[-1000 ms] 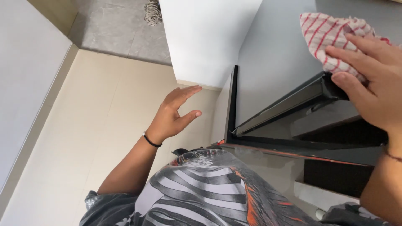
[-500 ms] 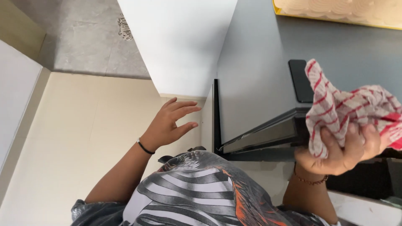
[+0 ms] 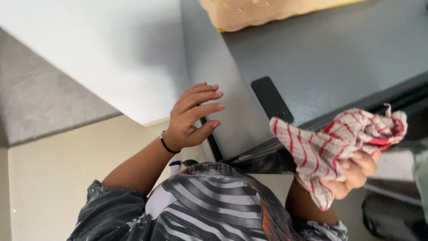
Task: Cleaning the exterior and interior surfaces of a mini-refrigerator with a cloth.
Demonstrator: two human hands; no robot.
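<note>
A person's right hand (image 3: 352, 172) is clutching a crumpled red-and-white checked cotton cloth (image 3: 334, 140) beside a smooth grey metal appliance (image 3: 330, 58), while the left hand (image 3: 191, 118) is hovering open-fingered near its edge, below a glossy black rectangular panel (image 3: 272, 99).

a crumpled white cloth (image 3: 332, 145) with red checks, bunched beside the grey appliance (image 3: 339, 58)

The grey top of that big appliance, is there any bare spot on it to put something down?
Yes. The grey top is bare between the yellow-orange thing at its far edge and the black rectangle. It's crowded near the front edge, where the right hand bunches a red-striped cloth. The left hand is beside the grey side.
</note>
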